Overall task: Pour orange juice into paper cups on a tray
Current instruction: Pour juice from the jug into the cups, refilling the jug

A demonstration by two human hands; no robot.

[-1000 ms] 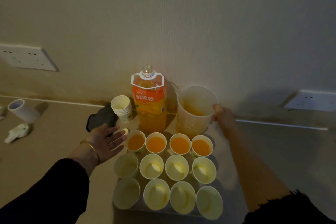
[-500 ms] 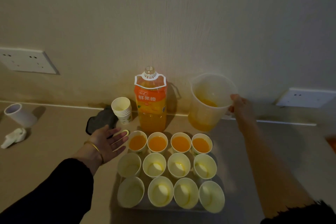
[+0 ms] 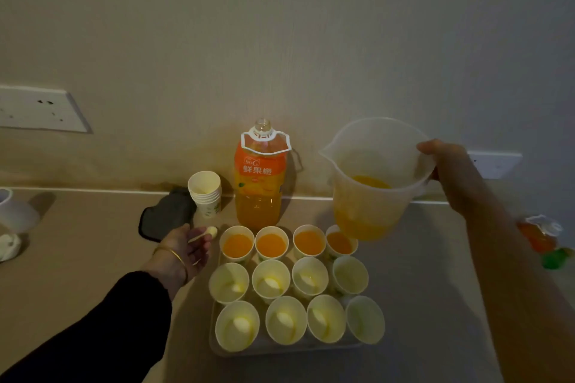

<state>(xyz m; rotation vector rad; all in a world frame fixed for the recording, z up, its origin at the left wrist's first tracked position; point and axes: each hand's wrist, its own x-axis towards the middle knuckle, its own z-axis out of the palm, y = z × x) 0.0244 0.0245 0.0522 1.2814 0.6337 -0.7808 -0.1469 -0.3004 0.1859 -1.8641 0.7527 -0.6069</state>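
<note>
lifted since a second ago, the pitcher [image 3: 370, 183] hangs right of centre, right hand [image 3: 448, 168] gripping its handle; left hand [image 3: 186, 246] hovers open-fingered beside the tray [image 3: 214, 348].

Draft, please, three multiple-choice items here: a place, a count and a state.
1. Where is the orange juice bottle? A) on the tray B) behind it C) in front of it
2. How many paper cups on the tray hold juice? A) two B) four C) twelve
3. The plastic jug is: A) empty B) standing on the counter C) held up by the right hand
B: it stands by the wall, beyond the cups. B: only the back row is orange. C: the hand grips it off the counter.
</note>
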